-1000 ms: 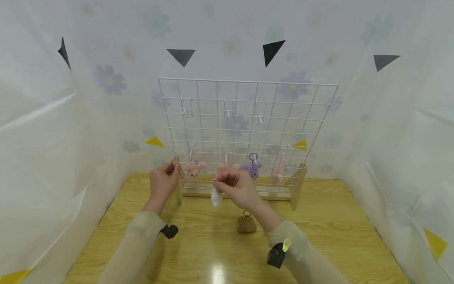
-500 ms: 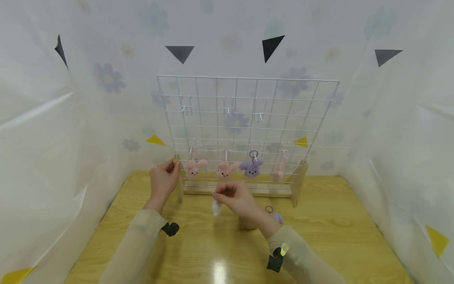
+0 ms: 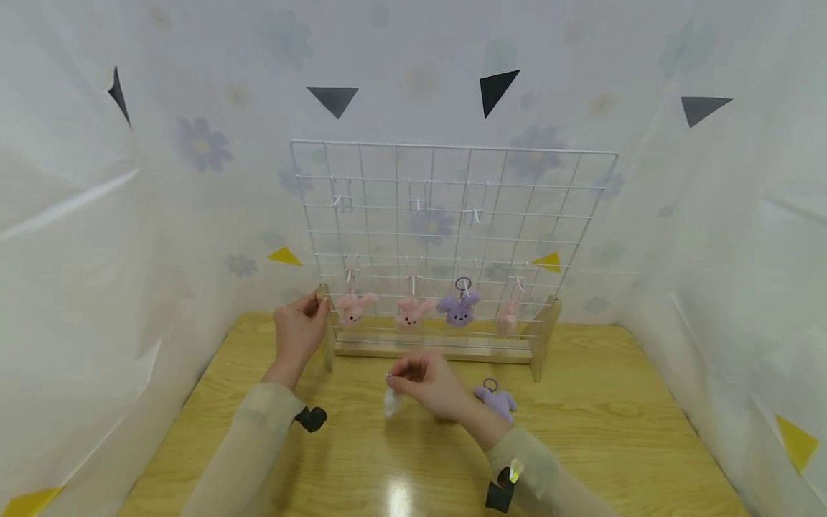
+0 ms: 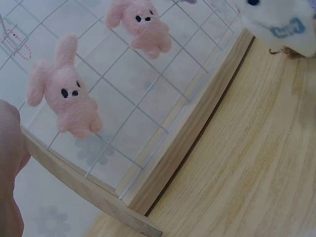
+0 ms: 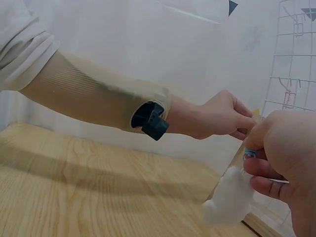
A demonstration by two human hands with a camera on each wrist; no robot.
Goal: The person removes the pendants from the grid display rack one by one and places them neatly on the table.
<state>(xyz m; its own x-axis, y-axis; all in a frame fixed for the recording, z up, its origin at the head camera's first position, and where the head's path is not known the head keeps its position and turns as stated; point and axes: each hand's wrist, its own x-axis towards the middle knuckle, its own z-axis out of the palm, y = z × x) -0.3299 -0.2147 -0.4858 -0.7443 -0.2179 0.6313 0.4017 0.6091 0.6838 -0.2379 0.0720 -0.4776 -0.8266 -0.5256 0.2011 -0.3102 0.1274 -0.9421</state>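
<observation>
My left hand (image 3: pixel 298 332) pinches the top of the wooden left post (image 4: pixel 74 182) of a white wire grid rack (image 3: pixel 452 237). My right hand (image 3: pixel 431 384) holds a small white plush keychain (image 5: pixel 229 197) by its top, near a blue clasp (image 5: pixel 250 154), and the plush hangs low over the table in front of the rack. Blue lettering shows on its body in the left wrist view. On the rack's lower hooks hang several plush keychains: pink bunnies (image 3: pixel 352 310) and a purple one (image 3: pixel 459 310). Another purple plush keychain (image 3: pixel 496 401) lies on the table beside my right wrist.
Three white hooks (image 3: pixel 474 215) sit higher on the grid, with nothing hanging from them. A wooden base bar (image 3: pixel 478 353) runs along the rack's bottom. Pale flowered sheeting (image 3: pixel 200 143) walls the wooden table (image 3: pixel 614 431) at the back and sides.
My right hand has moved down, away from the hanging bunnies, with the white plush keychain. A purple plush on the table has come into view; a brown one is now mostly hidden. The left hand stays put.
</observation>
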